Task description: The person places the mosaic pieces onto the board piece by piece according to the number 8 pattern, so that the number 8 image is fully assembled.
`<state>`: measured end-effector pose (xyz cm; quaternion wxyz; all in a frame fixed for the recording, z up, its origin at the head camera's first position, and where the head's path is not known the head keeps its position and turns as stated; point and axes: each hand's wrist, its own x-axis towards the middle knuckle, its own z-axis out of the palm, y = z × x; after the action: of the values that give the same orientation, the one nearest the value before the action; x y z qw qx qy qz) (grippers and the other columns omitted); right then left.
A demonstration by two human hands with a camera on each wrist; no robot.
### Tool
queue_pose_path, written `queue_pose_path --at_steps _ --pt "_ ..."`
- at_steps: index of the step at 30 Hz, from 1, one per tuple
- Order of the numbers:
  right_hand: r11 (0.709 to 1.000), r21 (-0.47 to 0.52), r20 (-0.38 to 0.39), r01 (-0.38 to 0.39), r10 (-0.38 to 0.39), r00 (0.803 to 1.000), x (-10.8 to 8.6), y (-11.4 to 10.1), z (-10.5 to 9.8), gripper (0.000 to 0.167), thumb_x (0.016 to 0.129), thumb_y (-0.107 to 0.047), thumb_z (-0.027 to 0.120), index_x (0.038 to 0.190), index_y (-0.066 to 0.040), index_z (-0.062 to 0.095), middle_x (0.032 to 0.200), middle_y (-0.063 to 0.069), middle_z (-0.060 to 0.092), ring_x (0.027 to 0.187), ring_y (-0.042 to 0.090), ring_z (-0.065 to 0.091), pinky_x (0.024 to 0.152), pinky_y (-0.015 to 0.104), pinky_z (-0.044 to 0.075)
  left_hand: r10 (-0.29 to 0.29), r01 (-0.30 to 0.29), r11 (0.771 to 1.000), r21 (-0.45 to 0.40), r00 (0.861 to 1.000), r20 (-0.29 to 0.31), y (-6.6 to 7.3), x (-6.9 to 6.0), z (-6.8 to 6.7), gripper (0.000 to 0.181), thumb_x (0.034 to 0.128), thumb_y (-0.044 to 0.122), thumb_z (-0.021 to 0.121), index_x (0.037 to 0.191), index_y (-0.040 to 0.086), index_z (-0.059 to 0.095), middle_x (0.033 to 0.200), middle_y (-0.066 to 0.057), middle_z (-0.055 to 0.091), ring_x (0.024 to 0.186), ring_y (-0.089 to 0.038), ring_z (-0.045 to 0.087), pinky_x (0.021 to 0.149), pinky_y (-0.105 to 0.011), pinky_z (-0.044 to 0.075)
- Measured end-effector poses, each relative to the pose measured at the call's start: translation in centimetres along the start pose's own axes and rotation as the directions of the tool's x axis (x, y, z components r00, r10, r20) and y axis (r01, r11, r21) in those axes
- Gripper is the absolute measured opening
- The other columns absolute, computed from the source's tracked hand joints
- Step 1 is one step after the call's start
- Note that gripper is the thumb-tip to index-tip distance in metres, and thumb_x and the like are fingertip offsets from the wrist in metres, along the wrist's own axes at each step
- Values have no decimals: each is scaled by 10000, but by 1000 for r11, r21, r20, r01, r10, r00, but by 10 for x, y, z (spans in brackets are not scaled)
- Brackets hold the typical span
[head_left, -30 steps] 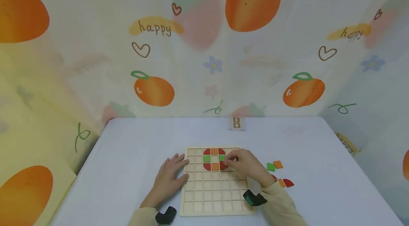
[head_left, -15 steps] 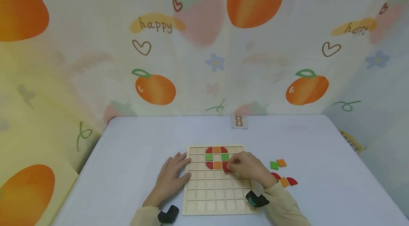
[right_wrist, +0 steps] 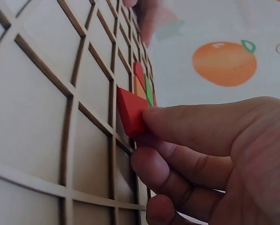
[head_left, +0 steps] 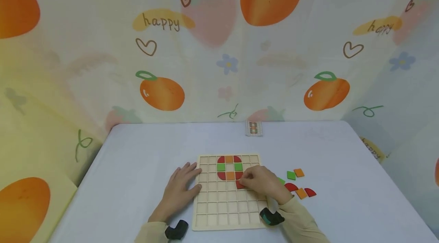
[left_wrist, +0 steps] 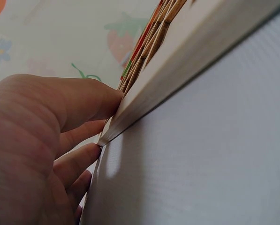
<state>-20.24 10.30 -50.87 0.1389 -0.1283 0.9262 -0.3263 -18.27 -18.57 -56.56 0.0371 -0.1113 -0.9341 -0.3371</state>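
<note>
Red tile [right_wrist: 134,112] and right hand [head_left: 260,182]. Your right thumb and fingers [right_wrist: 149,166] pinch the tile by its right side, so it lies to the left of your fingertips, over the grid board [head_left: 219,208]. In the head view it sits at the cell row just on the near side of the lower-right red corner piece [head_left: 239,175], below the set ring of red, orange and green pieces. The relation to judge is tile against cell: the right wrist view shows the tile tilted, not flush; whether it touches the slats cannot be told. Your right hand is the nearer one.

Direction: a sharp corner points away from your fingers, toward the board's near-left corner; the visible left side runs roughly parallel to the board's left edge. No long axis is plain, the rest being covered by your fingers.

Your left hand [head_left: 181,186], fingers spread, touches the board's left edge and pinches nothing. Loose tiles [head_left: 301,193] lie off the board's right edge on the tabletop [head_left: 137,151]; a patterned card [head_left: 253,128] lies by its far edge.
</note>
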Motion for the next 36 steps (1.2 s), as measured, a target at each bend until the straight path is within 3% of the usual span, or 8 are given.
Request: queue_pose_path --at_steps 17,29,36 --pt "999 -25 -4 -20 20 1000 -2 -3 4 168 933 -220 706 772 -178 691 755 -87 653 674 111 530 596 244 433 -25 25 999 -22 999 32 2 1 -5 496 880 196 734 1363 145 633 1566 -84 490 1528 -348 328 1286 -568 140" --pt "998 -38 -21 -42 41 999 -2 -4 5 174 926 -250 726 779 -183 662 755 -91 640 669 115 515 585 244 410 -10 11 999 -42 999 35 5 -1 -7 480 889 196 727 1358 159 637 1561 -81 498 1527 -354 328 1280 -578 142" --pt "995 90 -31 -52 55 998 -1 -2 -12 100 948 -236 692 870 -177 673 745 -43 597 671 134 504 573 245 399 -8 9 999 -36 999 35 4 0 -7 480 891 202 723 1361 158 635 1560 -83 499 1525 -354 330 1278 -581 146"
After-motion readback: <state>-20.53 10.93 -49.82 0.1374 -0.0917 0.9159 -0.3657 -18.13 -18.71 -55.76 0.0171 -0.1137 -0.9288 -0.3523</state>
